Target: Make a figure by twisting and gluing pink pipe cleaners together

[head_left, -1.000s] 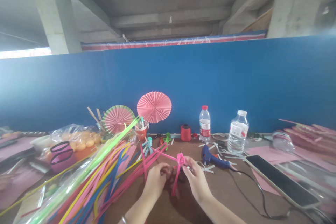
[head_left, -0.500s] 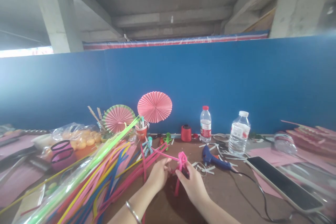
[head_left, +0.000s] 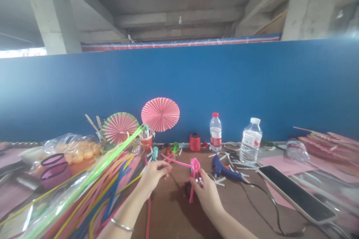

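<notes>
My right hand [head_left: 206, 191] pinches a knotted, looped bright pink strip [head_left: 194, 164] above the brown table, its short tail hanging down. Beside the fingertips, a dark round thing is partly hidden; I cannot make it out. To the left, my left hand [head_left: 157, 175], with a silver bangle on its wrist, has its fingers curled together by the long end of the same strip. That end stretches leftward from the knot and passes behind the hand, so the exact grip is hidden. Another pink length [head_left: 148, 214] hangs below the left wrist.
Colourful strips and a green bundle [head_left: 112, 157] lie on the left. Behind stand pink paper fans [head_left: 160, 114], a red thread spool [head_left: 195, 142] and two water bottles [head_left: 250, 142]. A blue glue gun [head_left: 227, 170], its cord and a phone [head_left: 297, 193] are at right.
My left hand has moved left, away from my right hand, and the gap between them has widened. My right hand keeps its hold on the knotted strip. The view has shifted slightly right.
</notes>
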A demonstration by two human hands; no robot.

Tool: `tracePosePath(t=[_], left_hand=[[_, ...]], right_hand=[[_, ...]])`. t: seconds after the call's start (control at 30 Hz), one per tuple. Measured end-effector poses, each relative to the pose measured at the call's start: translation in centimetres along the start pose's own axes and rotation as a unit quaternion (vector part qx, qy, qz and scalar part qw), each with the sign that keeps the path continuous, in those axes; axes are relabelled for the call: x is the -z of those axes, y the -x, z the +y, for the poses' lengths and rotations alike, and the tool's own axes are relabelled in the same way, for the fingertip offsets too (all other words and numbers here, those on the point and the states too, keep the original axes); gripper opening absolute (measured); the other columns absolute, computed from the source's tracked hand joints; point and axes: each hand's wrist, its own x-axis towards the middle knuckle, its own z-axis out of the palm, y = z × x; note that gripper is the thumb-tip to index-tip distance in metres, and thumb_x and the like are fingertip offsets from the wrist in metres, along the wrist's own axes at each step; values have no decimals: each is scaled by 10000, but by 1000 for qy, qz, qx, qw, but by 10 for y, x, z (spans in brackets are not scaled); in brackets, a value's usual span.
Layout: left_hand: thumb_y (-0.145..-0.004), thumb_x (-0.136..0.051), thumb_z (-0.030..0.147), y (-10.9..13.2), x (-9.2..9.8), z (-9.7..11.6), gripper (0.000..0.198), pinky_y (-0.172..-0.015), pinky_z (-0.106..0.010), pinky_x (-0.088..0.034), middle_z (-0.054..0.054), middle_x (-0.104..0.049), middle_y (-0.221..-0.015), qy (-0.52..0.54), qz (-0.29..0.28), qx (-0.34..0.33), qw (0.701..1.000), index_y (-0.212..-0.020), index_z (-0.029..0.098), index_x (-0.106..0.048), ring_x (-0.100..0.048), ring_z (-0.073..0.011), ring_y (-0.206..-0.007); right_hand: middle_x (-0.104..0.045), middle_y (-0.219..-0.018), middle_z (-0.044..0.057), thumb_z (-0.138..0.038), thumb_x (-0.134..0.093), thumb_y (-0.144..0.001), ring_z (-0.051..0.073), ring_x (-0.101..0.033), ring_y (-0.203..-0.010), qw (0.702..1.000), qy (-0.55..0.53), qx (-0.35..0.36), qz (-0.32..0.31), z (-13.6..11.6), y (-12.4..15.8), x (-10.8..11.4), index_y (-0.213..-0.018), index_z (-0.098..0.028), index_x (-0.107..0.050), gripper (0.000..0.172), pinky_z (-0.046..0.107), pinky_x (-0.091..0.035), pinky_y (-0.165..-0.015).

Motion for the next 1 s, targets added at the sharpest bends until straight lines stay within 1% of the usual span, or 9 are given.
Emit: tracePosePath(t=[0.23,0.37,0.43,0.5,0.6,0.73,0.8,0.9,1.0], left_hand=[[-662,-704,271,14,28,61,124,-570,-188,-446,23,-591,-634,192,49,-76,977,-693,169,-642,-529,-78,-568],[-693,-651,282,31,37,100,98,-846,-333,-473,-6,-617,-1013,326,27,-134,935,-695,208,-587,-557,-201,-995],[-753,-580,230,40,37,113,39,-791,-318,-507,-12,-616,-934,413,15,-133,901,-732,206,-558,-587,-173,-904],[-778,-533,156,46,34,119,67,-543,-187,-501,23,-535,-662,456,-11,-92,885,-734,205,-519,-554,-88,-596],[-795,-543,207,48,26,113,139,-308,-116,-277,78,-289,-510,420,-20,-40,907,-687,203,-455,-320,-46,-373],[-791,-544,405,36,18,85,309,-301,-118,-171,115,-135,-464,273,21,2,962,-627,209,-370,-136,-39,-342],[-788,-538,432,30,15,69,333,-291,-121,-125,126,-149,-430,242,21,28,970,-613,208,-364,-109,-34,-329],[-784,-563,394,26,11,48,241,-292,-109,-121,125,-267,-429,208,15,44,977,-693,198,-456,-191,-24,-303],[-713,-660,246,28,8,38,227,-458,-154,-420,58,-540,-614,192,-5,33,981,-906,213,-546,-531,-68,-501]], right_hand=[[-671,-890,62,-321,-519,-779,234,-604,-804,1000,1,15,10,-4,3,-2,-906,-203,-614,197,287,-439,-703],[-680,-861,61,-326,-517,-778,234,-614,-783,1000,-5,21,17,-7,4,0,-881,-207,-629,193,279,-447,-681],[-681,-865,63,-325,-517,-778,236,-615,-787,1000,-6,22,15,-8,4,0,-881,-206,-629,193,280,-449,-681],[-679,-885,68,-319,-516,-780,239,-614,-808,1000,-5,23,12,-8,4,0,-889,-204,-626,193,285,-449,-695],[-674,-920,76,-305,-507,-786,245,-609,-843,1000,-3,22,8,-7,4,0,-900,-200,-618,190,296,-447,-718],[-673,-911,78,-301,-506,-782,247,-609,-837,1000,1,21,9,-7,3,0,-888,-198,-613,183,297,-446,-712],[-673,-889,76,-299,-505,-780,243,-609,-817,1000,4,23,10,-8,3,-1,-880,-195,-612,179,294,-445,-701],[-669,-858,67,-301,-507,-779,233,-606,-782,1000,9,28,9,-7,3,-1,-872,-193,-609,175,285,-441,-674],[-666,-838,50,-303,-505,-784,218,-605,-743,999,14,32,9,-5,3,-2,-881,-197,-605,176,267,-435,-634]])
